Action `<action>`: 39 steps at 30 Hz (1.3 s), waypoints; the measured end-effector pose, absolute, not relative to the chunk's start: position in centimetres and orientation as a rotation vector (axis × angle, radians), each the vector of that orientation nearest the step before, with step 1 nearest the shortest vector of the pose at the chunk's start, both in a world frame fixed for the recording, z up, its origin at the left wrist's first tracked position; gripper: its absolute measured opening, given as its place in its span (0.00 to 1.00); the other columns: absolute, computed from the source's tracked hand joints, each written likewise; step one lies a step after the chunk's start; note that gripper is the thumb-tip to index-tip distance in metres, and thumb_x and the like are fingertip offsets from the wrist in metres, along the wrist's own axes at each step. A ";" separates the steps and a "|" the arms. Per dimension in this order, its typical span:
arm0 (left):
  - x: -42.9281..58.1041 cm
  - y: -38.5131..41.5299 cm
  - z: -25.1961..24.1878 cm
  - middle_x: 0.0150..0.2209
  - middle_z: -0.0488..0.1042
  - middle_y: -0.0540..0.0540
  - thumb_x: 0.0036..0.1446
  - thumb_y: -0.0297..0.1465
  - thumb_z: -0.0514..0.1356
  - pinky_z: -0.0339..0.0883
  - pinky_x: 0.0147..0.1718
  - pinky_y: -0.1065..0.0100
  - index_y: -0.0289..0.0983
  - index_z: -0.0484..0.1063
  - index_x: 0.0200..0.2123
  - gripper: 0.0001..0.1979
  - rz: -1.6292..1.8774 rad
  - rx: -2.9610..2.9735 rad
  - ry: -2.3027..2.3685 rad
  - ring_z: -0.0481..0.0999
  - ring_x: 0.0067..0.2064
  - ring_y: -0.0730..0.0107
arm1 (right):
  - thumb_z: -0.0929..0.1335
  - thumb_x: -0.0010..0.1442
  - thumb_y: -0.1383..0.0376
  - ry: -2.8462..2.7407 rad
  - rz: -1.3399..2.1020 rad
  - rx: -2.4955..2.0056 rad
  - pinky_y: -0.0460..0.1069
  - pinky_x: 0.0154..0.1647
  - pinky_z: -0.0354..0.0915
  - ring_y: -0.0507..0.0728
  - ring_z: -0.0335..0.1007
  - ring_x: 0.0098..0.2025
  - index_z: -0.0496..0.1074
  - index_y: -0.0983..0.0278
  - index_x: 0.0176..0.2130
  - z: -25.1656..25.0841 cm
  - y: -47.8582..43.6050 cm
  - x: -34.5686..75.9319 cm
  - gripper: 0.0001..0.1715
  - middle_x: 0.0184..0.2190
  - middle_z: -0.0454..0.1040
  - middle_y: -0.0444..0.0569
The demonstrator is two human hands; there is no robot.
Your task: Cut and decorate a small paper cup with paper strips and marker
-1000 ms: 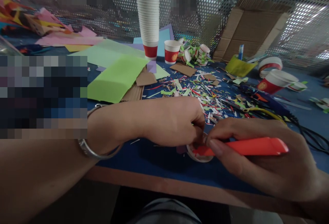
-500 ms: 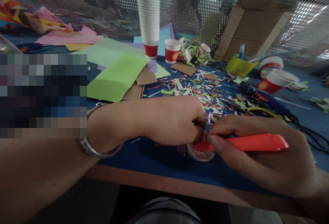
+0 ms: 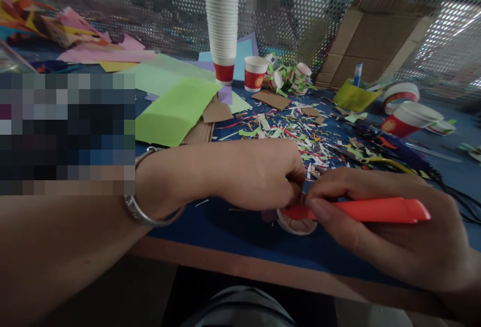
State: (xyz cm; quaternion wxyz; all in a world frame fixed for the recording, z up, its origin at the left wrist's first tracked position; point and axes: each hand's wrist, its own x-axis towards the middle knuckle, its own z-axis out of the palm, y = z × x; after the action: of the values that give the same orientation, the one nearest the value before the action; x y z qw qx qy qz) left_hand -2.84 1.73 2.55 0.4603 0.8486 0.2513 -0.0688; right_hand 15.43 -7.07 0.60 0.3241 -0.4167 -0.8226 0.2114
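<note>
My right hand (image 3: 394,237) is closed around a bright red marker (image 3: 376,210), which points left across a small cut-down paper cup (image 3: 300,227). Red lines show inside this white, shallow cup piece near the table's front edge. My left hand (image 3: 266,174), with a silver bangle at its wrist, is curled into a closed grip at the cup's far-left rim. Its fingertips are mostly hidden behind the hand, close to the marker's front end. A bit of purple paper (image 3: 269,215) lies beside the cup, under my left hand.
Paper scraps (image 3: 285,129) litter the blue table behind my hands. Green paper sheets (image 3: 176,111) lie left. A tall stack of cups (image 3: 222,21), a single cup (image 3: 255,74) and a cardboard piece (image 3: 376,41) stand at the back. Scissors (image 3: 391,162) and a tipped cup (image 3: 409,119) are right.
The whole view has shifted slightly, so everything sits a little further right. Both hands keep nearly the same pose over the cup piece, and the marker stays in my right hand.
</note>
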 end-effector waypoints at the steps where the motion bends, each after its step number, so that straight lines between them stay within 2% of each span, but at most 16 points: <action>1: -2.8 1.7 2.6 0.23 0.78 0.50 0.55 0.25 0.56 0.64 0.26 0.73 0.36 0.76 0.27 0.10 -0.170 2.085 0.618 0.76 0.26 0.72 | 0.70 0.63 0.68 -2.147 0.558 -1.091 0.42 0.23 0.66 0.47 0.71 0.22 0.74 0.62 0.29 0.6 -7.0 15.4 0.09 0.25 0.79 0.41; 8: -2.8 1.7 2.7 0.23 0.77 0.50 0.54 0.24 0.55 0.64 0.26 0.72 0.36 0.78 0.28 0.11 -0.185 2.103 0.634 0.76 0.26 0.72 | 0.70 0.64 0.70 -2.152 0.562 -1.057 0.42 0.27 0.69 0.48 0.75 0.26 0.74 0.61 0.31 0.2 -6.8 15.4 0.09 0.28 0.81 0.42; 15: -2.9 1.8 2.5 0.25 0.79 0.48 0.56 0.24 0.55 0.67 0.30 0.72 0.35 0.79 0.30 0.12 -0.186 2.083 0.618 0.78 0.28 0.71 | 0.70 0.63 0.69 -2.110 0.521 -1.090 0.46 0.24 0.69 0.51 0.74 0.25 0.75 0.59 0.32 0.2 -7.2 16.0 0.07 0.28 0.81 0.43; 20: -3.0 2.0 2.5 0.24 0.78 0.50 0.57 0.25 0.56 0.63 0.26 0.73 0.36 0.82 0.35 0.13 -0.203 2.083 0.647 0.71 0.23 0.74 | 0.69 0.63 0.68 -2.105 0.481 -1.156 0.45 0.22 0.66 0.49 0.69 0.21 0.74 0.59 0.30 0.8 -7.3 16.7 0.09 0.24 0.78 0.42; 26: -3.1 2.0 2.5 0.21 0.75 0.52 0.58 0.27 0.57 0.61 0.25 0.73 0.38 0.84 0.37 0.13 -0.220 2.093 0.687 0.67 0.21 0.76 | 0.68 0.62 0.71 -2.189 0.557 -1.147 0.43 0.20 0.63 0.48 0.70 0.21 0.73 0.60 0.28 1.0 -7.2 16.7 0.11 0.24 0.78 0.41; 33: -3.2 1.9 2.6 0.26 0.80 0.51 0.58 0.26 0.57 0.62 0.26 0.73 0.39 0.83 0.33 0.12 -0.210 2.106 0.685 0.75 0.26 0.73 | 0.68 0.61 0.71 -2.192 0.596 -1.127 0.43 0.20 0.62 0.48 0.71 0.21 0.72 0.61 0.27 0.7 -7.2 16.3 0.11 0.24 0.79 0.41; 39: -3.2 2.0 2.4 0.27 0.81 0.51 0.58 0.27 0.57 0.64 0.27 0.73 0.40 0.83 0.35 0.13 -0.218 2.105 0.679 0.77 0.28 0.73 | 0.69 0.60 0.71 -2.207 0.640 -1.110 0.43 0.20 0.63 0.48 0.70 0.20 0.72 0.61 0.27 0.8 -7.2 16.5 0.10 0.23 0.78 0.40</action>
State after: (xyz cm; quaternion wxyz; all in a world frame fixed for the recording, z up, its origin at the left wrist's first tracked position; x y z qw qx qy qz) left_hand -3.21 1.97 2.36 0.4433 0.8489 0.2739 -0.0880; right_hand 16.51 -7.19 0.84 0.2907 -0.4163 -0.8275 0.2398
